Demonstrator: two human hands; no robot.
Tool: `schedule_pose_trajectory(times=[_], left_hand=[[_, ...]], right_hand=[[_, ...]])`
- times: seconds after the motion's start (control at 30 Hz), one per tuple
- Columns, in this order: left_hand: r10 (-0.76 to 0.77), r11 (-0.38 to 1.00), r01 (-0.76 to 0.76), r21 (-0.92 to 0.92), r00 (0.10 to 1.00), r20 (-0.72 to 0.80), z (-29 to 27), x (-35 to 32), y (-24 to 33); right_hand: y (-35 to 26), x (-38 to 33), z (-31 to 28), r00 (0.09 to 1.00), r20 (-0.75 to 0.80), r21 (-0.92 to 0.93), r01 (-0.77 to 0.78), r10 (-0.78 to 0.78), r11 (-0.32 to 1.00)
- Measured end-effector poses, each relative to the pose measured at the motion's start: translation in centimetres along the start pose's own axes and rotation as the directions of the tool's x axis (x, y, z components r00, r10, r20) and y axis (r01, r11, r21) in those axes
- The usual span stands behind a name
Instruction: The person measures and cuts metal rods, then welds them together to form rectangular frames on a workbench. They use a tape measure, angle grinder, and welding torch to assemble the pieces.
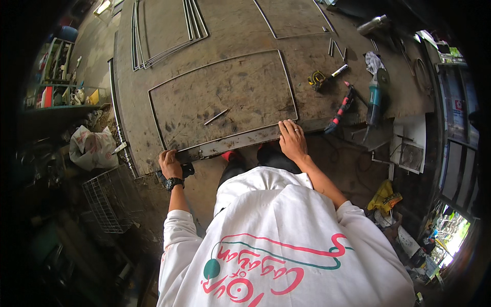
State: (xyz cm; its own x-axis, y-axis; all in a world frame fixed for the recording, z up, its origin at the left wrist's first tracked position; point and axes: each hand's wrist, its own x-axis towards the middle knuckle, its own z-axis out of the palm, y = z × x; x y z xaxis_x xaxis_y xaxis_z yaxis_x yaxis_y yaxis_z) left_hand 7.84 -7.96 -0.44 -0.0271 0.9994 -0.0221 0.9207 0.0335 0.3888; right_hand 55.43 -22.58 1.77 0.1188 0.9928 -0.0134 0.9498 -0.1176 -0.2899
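Note:
A long flat metal bar (pixel 225 144) lies along the near edge of a rusty steel worktable (pixel 317 51). My left hand (pixel 169 163), with a black watch on its wrist, grips the bar's left end at the table corner. My right hand (pixel 292 140) lies fingers-forward on the bar's right end, pressing it down beside the near right corner of a thin rectangular rod frame (pixel 289 82). That frame lies flat on the table just behind the bar. A short loose rod (pixel 216 116) rests inside the frame.
Right of my right hand lie a red-and-black hand tool (pixel 342 107), a teal angle grinder (pixel 375 100), a yellow tape measure (pixel 317 78) and a marker (pixel 339 70). More rod frames (pixel 169 30) are stacked at the back. A wire basket (pixel 110 197) and white bag (pixel 92 148) sit on the floor, left.

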Motion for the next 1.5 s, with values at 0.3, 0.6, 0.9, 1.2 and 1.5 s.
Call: schedule_pose_trajectory(times=[0.3, 0.6, 0.9, 1.2, 1.5], left_hand=[[-0.227, 0.973, 0.222, -0.063, 0.971, -0.077, 0.1, 0.8, -0.7], [-0.086, 0.993, 0.074, -0.09, 0.988, -0.131, 0.8, -0.6, -1.8], [0.084, 0.995, -0.072, 0.064, 0.973, -0.214, 1.2, -3.9, -0.1], [0.009, 1.0, -0.011, -0.024, 0.995, -0.101, 0.8, -6.2, -0.6], [0.009, 0.991, -0.02, -0.131, 0.996, -0.083, 1.5, -6.9, 4.7]], right_hand=[[-1.0, 0.5, 0.0, 0.997, 0.021, 0.038, 0.073, -0.074, 0.997], [-1.4, 0.1, -0.6, 0.996, 0.09, 0.006, 0.018, -0.018, 1.0], [-1.8, -0.1, -1.6, 0.998, 0.059, 0.097, -0.04, 0.035, 0.994], [3.2, -2.0, -1.9, 0.918, -0.154, 0.269, -0.316, 0.364, 0.91], [14.5, 8.1, -4.3, 0.849, -0.259, 0.237, -0.406, 0.46, 0.883]])
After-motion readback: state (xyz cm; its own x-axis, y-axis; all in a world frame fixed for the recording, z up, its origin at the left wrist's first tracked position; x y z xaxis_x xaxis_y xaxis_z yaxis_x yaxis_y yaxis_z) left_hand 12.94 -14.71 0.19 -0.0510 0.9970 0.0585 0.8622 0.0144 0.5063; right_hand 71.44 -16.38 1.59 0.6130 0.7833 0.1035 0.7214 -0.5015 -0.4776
